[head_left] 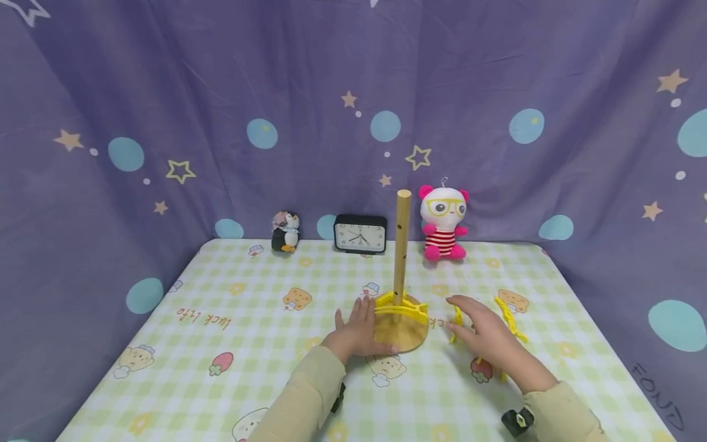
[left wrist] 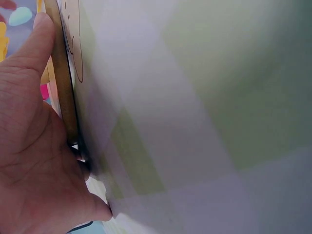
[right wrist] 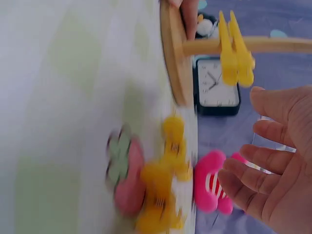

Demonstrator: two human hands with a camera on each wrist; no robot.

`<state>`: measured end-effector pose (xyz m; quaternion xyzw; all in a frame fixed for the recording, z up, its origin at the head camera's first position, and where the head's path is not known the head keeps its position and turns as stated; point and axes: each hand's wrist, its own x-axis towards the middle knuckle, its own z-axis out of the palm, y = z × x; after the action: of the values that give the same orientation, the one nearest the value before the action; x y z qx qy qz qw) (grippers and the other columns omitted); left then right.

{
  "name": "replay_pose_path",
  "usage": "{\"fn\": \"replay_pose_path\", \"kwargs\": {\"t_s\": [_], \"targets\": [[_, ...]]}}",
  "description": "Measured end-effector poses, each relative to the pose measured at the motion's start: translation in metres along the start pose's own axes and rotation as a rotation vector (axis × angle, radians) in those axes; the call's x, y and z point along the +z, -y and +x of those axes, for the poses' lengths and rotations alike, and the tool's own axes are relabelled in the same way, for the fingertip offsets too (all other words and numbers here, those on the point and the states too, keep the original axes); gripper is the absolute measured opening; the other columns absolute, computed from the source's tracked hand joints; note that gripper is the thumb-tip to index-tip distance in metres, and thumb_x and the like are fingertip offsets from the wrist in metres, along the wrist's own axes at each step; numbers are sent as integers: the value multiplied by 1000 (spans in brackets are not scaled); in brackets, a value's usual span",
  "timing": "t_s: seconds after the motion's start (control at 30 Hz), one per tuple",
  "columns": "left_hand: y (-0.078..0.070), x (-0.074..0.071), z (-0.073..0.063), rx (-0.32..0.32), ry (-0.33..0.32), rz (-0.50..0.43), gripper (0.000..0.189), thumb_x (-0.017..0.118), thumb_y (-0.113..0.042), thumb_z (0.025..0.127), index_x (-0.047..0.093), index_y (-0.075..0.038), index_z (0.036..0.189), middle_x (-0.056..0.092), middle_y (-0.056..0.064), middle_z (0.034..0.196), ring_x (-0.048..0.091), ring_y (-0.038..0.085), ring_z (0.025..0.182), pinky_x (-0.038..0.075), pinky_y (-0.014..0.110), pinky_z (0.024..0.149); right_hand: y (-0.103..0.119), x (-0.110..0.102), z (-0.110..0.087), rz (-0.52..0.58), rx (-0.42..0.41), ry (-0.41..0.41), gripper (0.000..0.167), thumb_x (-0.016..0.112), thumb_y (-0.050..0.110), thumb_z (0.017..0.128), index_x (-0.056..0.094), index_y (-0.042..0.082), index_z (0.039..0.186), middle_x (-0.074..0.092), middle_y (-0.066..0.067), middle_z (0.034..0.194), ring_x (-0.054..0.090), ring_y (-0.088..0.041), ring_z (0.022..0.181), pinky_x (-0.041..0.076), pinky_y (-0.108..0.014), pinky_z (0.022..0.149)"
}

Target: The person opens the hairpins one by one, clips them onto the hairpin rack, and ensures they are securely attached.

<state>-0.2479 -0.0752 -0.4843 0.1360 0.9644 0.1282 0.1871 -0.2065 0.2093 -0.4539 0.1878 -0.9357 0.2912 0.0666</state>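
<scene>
A wooden stand has a round base and an upright pole. Yellow flat pieces are threaded on the pole and lie on the base. My left hand lies flat on the table, fingers straight, pressed against the base's left edge. My right hand hovers open just right of the base, holding nothing. Under and beside it lie loose yellow pieces, one at its fingers and one further right. In the right wrist view the open palm hangs above a blurred yellow piece.
At the table's back edge stand a penguin toy, a black clock and a pink and white plush. A checked cloth covers the table. A purple starred curtain closes off the back and sides.
</scene>
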Motion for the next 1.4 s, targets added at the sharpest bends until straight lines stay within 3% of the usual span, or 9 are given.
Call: {"fn": "replay_pose_path", "kwargs": {"t_s": [0.33,0.6,0.83,1.1,1.4], "targets": [[6,10,11,-6,-11,8,128,59,-83,71,0,-8,157,-7,10,163,-7,27,149,-6,64,111,-27,-23,-19,-34,118,-1,51,70,19,91,52,7,137,51,-19,139,47,-43,126,42,-60,95],[5,9,10,-10,-15,11,127,59,-82,71,1,-9,157,-6,10,163,-6,26,149,-6,64,111,-49,-36,-33,-97,166,-12,56,71,10,86,51,1,138,51,-26,136,54,-45,115,45,-60,89],[3,7,7,-17,-13,-1,126,61,-80,71,3,-8,157,-6,10,163,-6,26,149,-6,63,112,-68,-40,-43,-146,233,-24,61,71,4,79,49,-7,134,55,-29,123,57,-47,104,47,-59,82],[3,5,6,-16,-16,-6,126,62,-79,72,2,-8,157,-6,10,163,-6,26,149,-6,63,112,-78,-37,-41,-141,336,86,75,77,16,77,40,-14,136,60,-29,110,58,-45,100,47,-57,81],[3,6,6,-13,-15,-7,126,61,-80,72,3,-8,157,-5,9,163,-5,25,149,-6,63,112,-89,-38,-35,-140,312,137,78,84,24,73,45,-18,126,62,-26,102,59,-42,96,47,-56,83]]}}
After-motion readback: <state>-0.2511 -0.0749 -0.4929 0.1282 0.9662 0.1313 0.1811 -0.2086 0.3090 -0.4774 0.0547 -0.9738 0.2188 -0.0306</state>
